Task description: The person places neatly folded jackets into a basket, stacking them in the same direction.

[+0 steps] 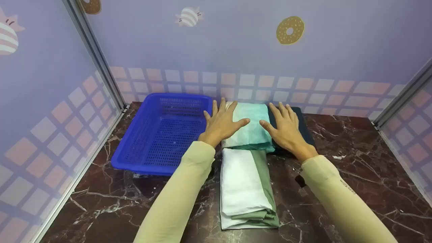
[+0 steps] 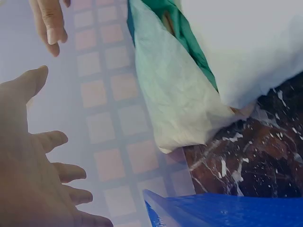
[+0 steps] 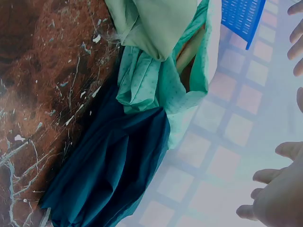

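Note:
A folded mint-to-white cloth lies at the back of the table. My left hand is spread above its left edge, near the basket. Over its right side and the folded dark teal cloth is my right hand, fingers also spread. Both hands hold nothing; the left wrist view shows the left hand apart from the cloths. In front of the mint cloth lies a folded white and sage-green cloth. From the right wrist, the dark teal cloth looks loosely creased, beside the mint cloth.
A blue perforated plastic basket with nothing in it stands left of the cloths. Patterned panels enclose the back and both sides of the dark marbled table. A small black item shows by the right sleeve.

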Action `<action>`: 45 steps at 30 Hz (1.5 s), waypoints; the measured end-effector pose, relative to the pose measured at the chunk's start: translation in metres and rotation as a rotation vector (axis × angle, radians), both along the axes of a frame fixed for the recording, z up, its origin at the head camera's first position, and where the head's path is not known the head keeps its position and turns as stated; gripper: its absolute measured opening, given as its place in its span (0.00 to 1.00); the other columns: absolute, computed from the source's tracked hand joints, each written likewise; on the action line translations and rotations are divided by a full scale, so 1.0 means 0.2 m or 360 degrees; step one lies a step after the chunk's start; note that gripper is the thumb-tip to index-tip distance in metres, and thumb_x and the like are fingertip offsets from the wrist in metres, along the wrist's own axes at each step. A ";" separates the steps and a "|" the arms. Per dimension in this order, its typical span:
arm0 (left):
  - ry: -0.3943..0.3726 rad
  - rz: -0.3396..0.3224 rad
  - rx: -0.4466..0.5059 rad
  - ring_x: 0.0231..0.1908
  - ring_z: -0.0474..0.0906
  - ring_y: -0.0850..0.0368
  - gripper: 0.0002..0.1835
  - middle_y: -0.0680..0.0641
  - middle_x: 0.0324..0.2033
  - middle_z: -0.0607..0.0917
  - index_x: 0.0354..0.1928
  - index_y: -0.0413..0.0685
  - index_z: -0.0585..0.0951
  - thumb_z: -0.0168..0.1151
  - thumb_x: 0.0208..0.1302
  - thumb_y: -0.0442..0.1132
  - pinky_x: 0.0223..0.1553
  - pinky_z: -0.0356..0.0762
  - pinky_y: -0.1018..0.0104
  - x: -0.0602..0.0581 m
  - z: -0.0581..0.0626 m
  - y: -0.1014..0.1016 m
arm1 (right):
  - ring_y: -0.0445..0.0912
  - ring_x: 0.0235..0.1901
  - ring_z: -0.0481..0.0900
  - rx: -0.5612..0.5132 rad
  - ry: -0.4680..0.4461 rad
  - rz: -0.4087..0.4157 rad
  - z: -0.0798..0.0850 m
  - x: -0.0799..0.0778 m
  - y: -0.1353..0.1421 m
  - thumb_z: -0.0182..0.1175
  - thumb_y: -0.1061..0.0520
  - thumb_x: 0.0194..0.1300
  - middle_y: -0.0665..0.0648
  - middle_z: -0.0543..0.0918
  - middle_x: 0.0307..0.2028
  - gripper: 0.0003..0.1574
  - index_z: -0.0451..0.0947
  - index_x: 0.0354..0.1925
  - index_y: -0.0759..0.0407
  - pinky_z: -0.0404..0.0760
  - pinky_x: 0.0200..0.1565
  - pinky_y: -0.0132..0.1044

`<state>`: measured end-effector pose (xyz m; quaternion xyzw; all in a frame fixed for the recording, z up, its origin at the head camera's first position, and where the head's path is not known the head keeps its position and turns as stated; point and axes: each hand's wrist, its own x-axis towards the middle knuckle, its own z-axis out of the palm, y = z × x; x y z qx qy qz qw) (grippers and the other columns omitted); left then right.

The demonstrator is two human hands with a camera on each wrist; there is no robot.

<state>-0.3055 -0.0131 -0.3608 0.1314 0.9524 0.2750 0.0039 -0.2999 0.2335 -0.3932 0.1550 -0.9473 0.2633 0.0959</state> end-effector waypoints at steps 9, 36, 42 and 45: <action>0.0010 -0.0003 0.0081 0.82 0.28 0.37 0.47 0.41 0.85 0.41 0.86 0.61 0.55 0.56 0.73 0.71 0.74 0.29 0.26 0.03 -0.01 0.01 | 0.67 0.82 0.36 -0.0086 0.0036 0.0017 0.00 0.04 0.00 0.54 0.37 0.81 0.72 0.47 0.82 0.49 0.51 0.85 0.60 0.32 0.76 0.68; 0.0165 -0.0155 0.0636 0.82 0.35 0.38 0.47 0.43 0.84 0.46 0.86 0.58 0.56 0.61 0.72 0.66 0.76 0.38 0.30 0.22 -0.09 -0.03 | 0.68 0.81 0.40 -0.0432 -0.0032 0.0034 -0.05 0.22 -0.01 0.59 0.41 0.80 0.67 0.45 0.84 0.51 0.47 0.87 0.51 0.52 0.70 0.77; 0.0228 -0.0173 0.0719 0.82 0.40 0.38 0.49 0.41 0.84 0.49 0.86 0.55 0.56 0.63 0.71 0.64 0.77 0.43 0.32 0.25 -0.12 -0.03 | 0.68 0.80 0.42 -0.0466 -0.0036 0.0054 -0.07 0.25 -0.01 0.62 0.45 0.79 0.68 0.48 0.83 0.51 0.48 0.86 0.52 0.51 0.71 0.77; 0.0225 -0.0176 0.0753 0.82 0.42 0.39 0.49 0.41 0.84 0.50 0.86 0.57 0.56 0.64 0.71 0.63 0.76 0.46 0.31 0.28 -0.14 -0.03 | 0.66 0.80 0.45 -0.0490 -0.0022 0.0083 -0.09 0.28 0.00 0.63 0.47 0.78 0.67 0.50 0.82 0.51 0.49 0.86 0.53 0.52 0.72 0.75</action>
